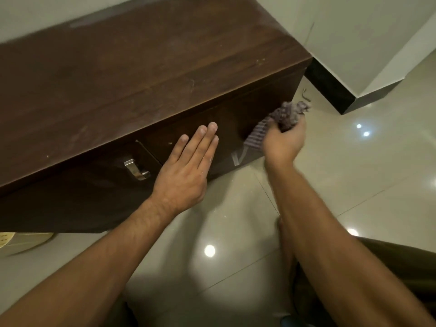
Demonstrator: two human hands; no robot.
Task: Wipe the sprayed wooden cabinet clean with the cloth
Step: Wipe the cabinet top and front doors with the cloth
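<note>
A low dark wooden cabinet stands against the wall, its top dull with dust and faint streaks. My right hand grips a bunched grey-purple striped cloth and holds it against the right end of the cabinet's front panel. My left hand lies flat with straight fingers on the front panel, just left of the cloth. The picture is blurred around the cloth.
A chrome drawer handle sticks out of the front, left of my left hand. Glossy beige floor tiles spread to the right and below. A white wall corner with a dark skirting stands right of the cabinet. A pale round object lies under the cabinet's left side.
</note>
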